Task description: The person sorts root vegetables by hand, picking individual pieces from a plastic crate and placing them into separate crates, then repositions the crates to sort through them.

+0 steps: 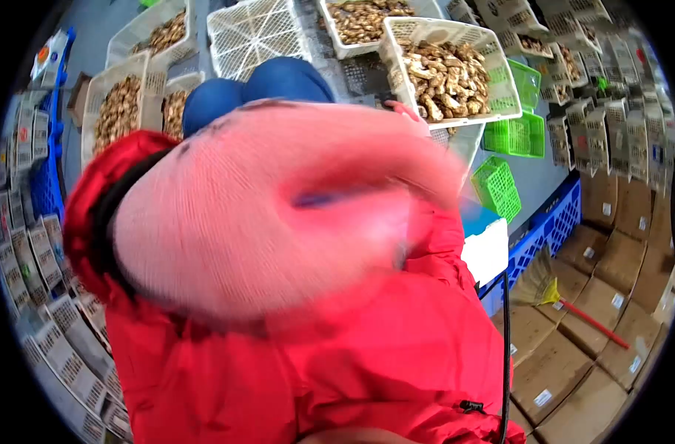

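Observation:
My left hand (263,214), in a pink knitted glove, fills the middle of the view very close to the camera. It is smeared by motion, and a dark gap shows between its curved parts. Whether it holds anything is not visible. Behind it, a small bit of my right hand (404,110) in a pink glove shows by the corner of a white crate (500,111). The rest of that hand is hidden. The crate stands tilted and holds a heap of brown-and-cream pieces that look like mushrooms (452,81).
More white crates (149,70) of similar pieces stand ahead, around an upturned white crate (257,37). Green baskets (496,189) stand at the right. Cardboard boxes (567,385) and a broom (585,318) lie beyond a blue plastic barrier (545,229). Stacked crates line both sides.

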Demonstrator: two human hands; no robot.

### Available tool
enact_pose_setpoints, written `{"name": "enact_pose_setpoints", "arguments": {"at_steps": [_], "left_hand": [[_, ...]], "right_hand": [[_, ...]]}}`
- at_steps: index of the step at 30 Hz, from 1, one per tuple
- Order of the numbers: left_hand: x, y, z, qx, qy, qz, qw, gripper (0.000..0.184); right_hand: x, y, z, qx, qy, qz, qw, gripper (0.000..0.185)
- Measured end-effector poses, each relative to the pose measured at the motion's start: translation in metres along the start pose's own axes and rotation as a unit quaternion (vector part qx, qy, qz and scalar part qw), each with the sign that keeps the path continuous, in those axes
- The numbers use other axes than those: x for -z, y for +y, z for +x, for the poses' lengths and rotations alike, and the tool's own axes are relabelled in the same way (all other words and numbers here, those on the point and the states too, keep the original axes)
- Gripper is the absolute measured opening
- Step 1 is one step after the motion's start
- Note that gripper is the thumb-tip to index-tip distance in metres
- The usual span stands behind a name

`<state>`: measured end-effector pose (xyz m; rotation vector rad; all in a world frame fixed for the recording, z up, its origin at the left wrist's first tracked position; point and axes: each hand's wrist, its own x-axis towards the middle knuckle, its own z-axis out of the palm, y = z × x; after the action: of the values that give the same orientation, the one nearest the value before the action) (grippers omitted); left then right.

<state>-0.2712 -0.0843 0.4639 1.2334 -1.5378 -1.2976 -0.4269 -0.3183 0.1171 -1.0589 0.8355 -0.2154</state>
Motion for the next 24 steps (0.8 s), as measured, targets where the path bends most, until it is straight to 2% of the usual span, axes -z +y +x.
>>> {"name": "enact_pose_setpoints", "arguments": {"at_steps": [2,3,4,5,6,8,10,12,13,15,16,18,19,20,22,24], "left_hand": [[0.023,-0.044,-0.022,0.117,0.122,-0.102,0.98,0.028],[0.033,-0.073,-0.035,0.132,0.171,-0.12,0.969,0.03],[0.043,-0.102,-0.05,0.135,0.225,-0.175,0.949,0.036],[0.054,-0.12,-0.068,0.124,0.254,-0.203,0.938,0.042],[0.062,-0.135,-0.086,0.142,0.329,-0.248,0.9,0.045],[0.079,-0.183,-0.139,0.075,0.389,-0.327,0.858,0.049],[0.08,-0.211,-0.181,0.075,0.468,-0.373,0.798,0.049],[0.078,-0.224,-0.202,0.074,0.539,-0.406,0.735,0.048],[0.079,-0.228,-0.205,0.072,0.557,-0.407,0.721,0.048],[0.075,-0.234,-0.208,0.079,0.59,-0.418,0.686,0.048],[0.073,-0.238,-0.207,0.077,0.593,-0.405,0.692,0.048],[0.073,-0.246,-0.204,0.072,0.599,-0.378,0.702,0.048],[0.072,-0.247,-0.199,0.083,0.605,-0.354,0.709,0.048],[0.071,-0.247,-0.195,0.091,0.609,-0.339,0.711,0.048],[0.07,-0.244,-0.185,0.109,0.615,-0.308,0.717,0.048],[0.07,-0.24,-0.184,0.124,0.63,-0.293,0.708,0.048]], "right_hand": [[0.029,0.021,0.007,-0.006,-0.013,0.066,0.998,0.038],[0.044,0.033,0.008,-0.014,0.0,0.084,0.996,0.038],[0.062,0.048,0.009,-0.023,0.01,0.101,0.995,0.038],[0.083,0.067,0.013,-0.052,0.03,0.151,0.987,0.027],[0.104,0.081,0.014,-0.084,0.045,0.143,0.985,0.026],[0.123,0.088,-0.005,-0.098,0.151,0.15,0.972,0.026],[0.152,0.1,-0.009,-0.085,0.241,0.15,0.955,0.026],[0.164,0.098,-0.008,-0.06,0.269,0.229,0.934,0.035],[0.165,0.095,-0.008,-0.048,0.267,0.22,0.937,0.036],[0.157,0.097,-0.001,-0.121,0.151,0.144,0.97,0.028],[0.15,0.097,0.007,-0.155,0.09,0.102,0.978,0.025],[0.098,0.092,0.018,-0.284,-0.003,-0.044,0.958,0.023],[0.075,0.112,0.025,-0.22,0.016,-0.192,0.956,0.027],[0.054,0.13,0.037,-0.148,0.035,-0.334,0.93,0.03],[0.018,0.135,0.065,0.053,0.026,-0.547,0.835,0.032],[0.0,0.123,0.107,0.132,0.04,-0.656,0.742,0.033]]}}
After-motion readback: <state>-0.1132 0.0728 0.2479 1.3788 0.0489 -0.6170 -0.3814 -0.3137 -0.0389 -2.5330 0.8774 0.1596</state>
